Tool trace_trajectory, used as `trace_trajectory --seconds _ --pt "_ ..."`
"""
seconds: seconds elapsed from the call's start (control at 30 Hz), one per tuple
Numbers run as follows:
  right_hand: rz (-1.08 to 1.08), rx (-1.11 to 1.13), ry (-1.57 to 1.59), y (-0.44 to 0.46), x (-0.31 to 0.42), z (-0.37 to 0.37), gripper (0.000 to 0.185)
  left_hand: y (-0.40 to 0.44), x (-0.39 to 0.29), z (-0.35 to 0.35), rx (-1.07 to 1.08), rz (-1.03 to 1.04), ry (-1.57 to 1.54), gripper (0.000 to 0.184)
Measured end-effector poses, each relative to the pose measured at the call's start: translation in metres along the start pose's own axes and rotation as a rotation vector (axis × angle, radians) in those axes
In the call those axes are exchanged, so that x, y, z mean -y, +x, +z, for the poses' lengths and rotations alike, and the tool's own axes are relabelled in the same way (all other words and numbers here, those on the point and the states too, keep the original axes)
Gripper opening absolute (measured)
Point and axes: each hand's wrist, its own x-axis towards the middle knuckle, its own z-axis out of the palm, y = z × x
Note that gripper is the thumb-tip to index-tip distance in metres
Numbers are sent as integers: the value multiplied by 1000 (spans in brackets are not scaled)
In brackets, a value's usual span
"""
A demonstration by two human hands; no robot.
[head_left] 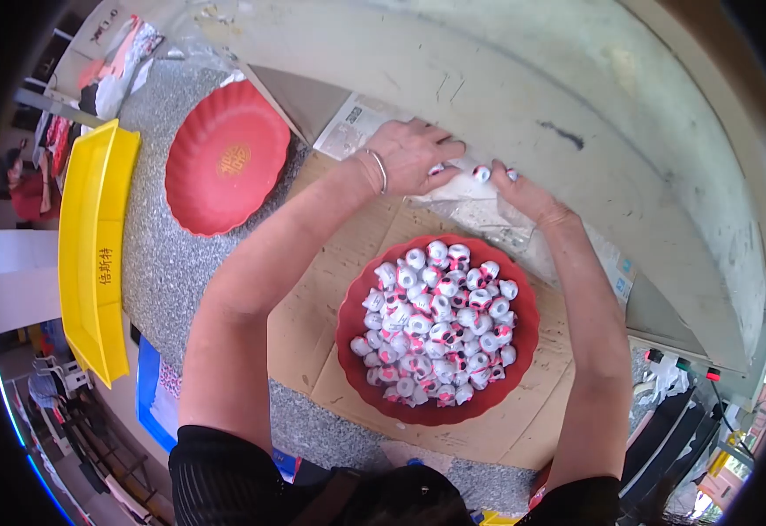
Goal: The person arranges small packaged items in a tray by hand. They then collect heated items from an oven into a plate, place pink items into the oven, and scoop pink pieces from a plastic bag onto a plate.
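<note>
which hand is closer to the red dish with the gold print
Left. The left hand is to the right of the red dish in the view, apart from it; the right hand is farther right, beyond the left hand.

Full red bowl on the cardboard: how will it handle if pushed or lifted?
Filled red bowl: probably slides rather than tips, given its broad footprint on flat cardboard. Likely weightier than the bare bowl, with so many white pieces inside. Those look rounded and loosely piled, so they may roll if it tilts.
</note>
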Motion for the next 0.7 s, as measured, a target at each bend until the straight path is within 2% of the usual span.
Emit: trace_trajectory --seconds 0.03,0.1,0.2,0.33,0.4,0.43,0.5,0.57,0.6,0.63,0.67,0.7 --pt "-1 -18 -14 0 -2 1 45 3 4 13 -52 -13 2 28" --pt "172 -171 162 -4 4 2 45 6 5 18 -129 -32 -6 24" --pt "203 -90 176 0 21 -38 43 5 5 23 -210 -73 -5 23" --pt "196 -198 201 2 -22 0 41 2 2 16 -291 -134 -69 19" --pt "192 -256 220 3 -40 20 40 -3 -21 -9 -448 -346 -342 10" --pt "189 -281 230 3 -44 30 40 -10 -33 -20 -457 -342 -340 10" --pt "186 -321 250 2 -60 52 39 -25 -61 -42 -453 -307 -684 8" --pt "192 -349 279 -15 -83 78 38 -42 -93 -61 -408 -116 -652 10" --pt "192 -360 294 -18 -70 60 37 -52 -108 -60 -396 -56 -633 12" --pt "306 -339 645 -39 -50 42 34 -59 -121 -59 -389 5 -610 13" --pt "420 -306 997 -70 9 -25 32 -66 -131 -57 -334 37 -548 17" --pt "354 -313 1067 -94 36 -55 30 -72 -138 -55 -276 68 -489 21"
